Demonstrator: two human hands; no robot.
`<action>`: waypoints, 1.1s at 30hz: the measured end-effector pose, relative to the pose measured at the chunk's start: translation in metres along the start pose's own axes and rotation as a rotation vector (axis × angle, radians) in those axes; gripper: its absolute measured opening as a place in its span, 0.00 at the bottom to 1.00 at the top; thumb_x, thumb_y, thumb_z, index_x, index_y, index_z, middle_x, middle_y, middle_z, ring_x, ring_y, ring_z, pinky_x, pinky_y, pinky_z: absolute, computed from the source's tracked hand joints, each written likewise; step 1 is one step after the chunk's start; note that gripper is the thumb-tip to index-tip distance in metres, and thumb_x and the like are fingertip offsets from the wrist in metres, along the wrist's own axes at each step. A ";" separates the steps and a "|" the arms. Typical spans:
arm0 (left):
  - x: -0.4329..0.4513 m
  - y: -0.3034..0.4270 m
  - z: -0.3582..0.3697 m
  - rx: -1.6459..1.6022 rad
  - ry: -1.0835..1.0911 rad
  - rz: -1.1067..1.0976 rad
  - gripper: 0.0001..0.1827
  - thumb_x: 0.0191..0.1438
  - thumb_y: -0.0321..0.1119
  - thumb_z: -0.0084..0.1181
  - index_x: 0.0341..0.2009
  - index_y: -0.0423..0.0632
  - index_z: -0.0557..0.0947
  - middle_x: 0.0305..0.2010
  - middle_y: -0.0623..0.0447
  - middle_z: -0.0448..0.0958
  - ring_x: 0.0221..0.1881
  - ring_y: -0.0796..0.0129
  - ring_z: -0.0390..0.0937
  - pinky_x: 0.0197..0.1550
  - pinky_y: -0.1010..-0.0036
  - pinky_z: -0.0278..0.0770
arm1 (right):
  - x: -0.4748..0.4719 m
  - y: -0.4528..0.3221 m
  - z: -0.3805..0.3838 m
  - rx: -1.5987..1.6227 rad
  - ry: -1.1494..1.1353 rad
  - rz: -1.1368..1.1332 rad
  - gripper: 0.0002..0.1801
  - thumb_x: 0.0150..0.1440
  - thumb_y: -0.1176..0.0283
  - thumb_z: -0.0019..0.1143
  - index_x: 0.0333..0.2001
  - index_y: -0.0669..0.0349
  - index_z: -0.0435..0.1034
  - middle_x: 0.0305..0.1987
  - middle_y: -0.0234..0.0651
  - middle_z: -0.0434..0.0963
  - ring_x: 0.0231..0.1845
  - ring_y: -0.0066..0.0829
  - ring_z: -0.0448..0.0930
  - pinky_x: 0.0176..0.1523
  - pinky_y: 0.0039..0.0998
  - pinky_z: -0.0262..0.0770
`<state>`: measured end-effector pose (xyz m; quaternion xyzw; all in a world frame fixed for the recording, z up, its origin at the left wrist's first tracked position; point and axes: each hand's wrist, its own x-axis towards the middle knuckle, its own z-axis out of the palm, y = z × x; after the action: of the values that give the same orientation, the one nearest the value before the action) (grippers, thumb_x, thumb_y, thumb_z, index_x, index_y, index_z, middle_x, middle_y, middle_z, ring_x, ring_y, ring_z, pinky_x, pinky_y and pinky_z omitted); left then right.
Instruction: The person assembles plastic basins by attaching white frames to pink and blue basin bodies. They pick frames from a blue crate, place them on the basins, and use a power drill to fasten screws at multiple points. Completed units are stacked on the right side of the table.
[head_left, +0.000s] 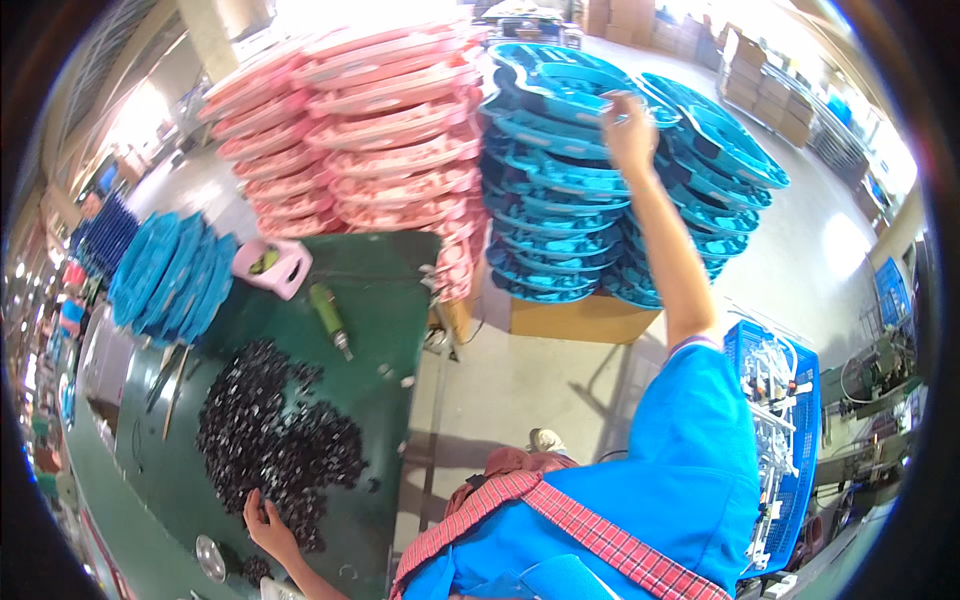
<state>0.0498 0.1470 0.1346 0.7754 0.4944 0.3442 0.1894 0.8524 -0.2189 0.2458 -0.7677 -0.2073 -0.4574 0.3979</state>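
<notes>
My left hand (270, 529) is at the near edge of a heap of small black plastic parts (281, 431) on the green tabletop (382, 300). Its fingers are apart, and nothing held shows between them. Far forward, my right hand (630, 139) is raised at the near rim of the top blue plastic tub-like molding (570, 82) in a tall stack. The right fingers are bent and blurred; whether they grip the rim or a small part cannot be told. A second stack of blue moldings (731, 146) stands just to the right.
Pink molding stacks (397, 127) rise beyond the table. On it are a green electric screwdriver (328, 315), a pink plastic piece (274, 264), blue moldings (172, 277) and a clear cup (211, 559). A blue crate (804, 442) of white parts is on my right. Cardboard (581, 319) lies under the blue stacks.
</notes>
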 end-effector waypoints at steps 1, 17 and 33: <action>0.004 0.014 0.032 -0.069 -0.012 0.013 0.18 0.64 0.29 0.57 0.58 0.42 0.81 0.61 0.46 0.78 0.58 0.58 0.77 0.59 0.67 0.74 | 0.035 0.059 -0.025 -0.280 0.082 0.022 0.15 0.55 0.68 0.62 0.47 0.53 0.78 0.46 0.40 0.81 0.48 0.43 0.81 0.50 0.44 0.78; -0.098 0.569 0.396 -1.180 -1.343 0.309 0.35 0.67 0.33 0.57 0.75 0.45 0.59 0.68 0.42 0.71 0.65 0.60 0.73 0.66 0.65 0.70 | 0.234 0.216 -0.149 -0.552 -0.389 -0.142 0.24 0.58 0.50 0.61 0.52 0.53 0.78 0.51 0.44 0.84 0.53 0.47 0.83 0.55 0.45 0.77; -0.094 0.590 0.273 -1.985 -0.934 -0.475 0.20 0.53 0.40 0.61 0.50 0.51 0.78 0.45 0.52 0.81 0.44 0.59 0.80 0.53 0.60 0.80 | -0.063 0.184 -0.308 0.061 -0.615 0.693 0.41 0.70 0.41 0.42 0.66 0.71 0.66 0.62 0.48 0.77 0.64 0.42 0.75 0.66 0.36 0.66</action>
<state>0.5967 -0.1838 0.2877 0.2201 0.0170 0.2165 0.9510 0.7811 -0.5727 0.1949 -0.8797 -0.0601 -0.0423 0.4698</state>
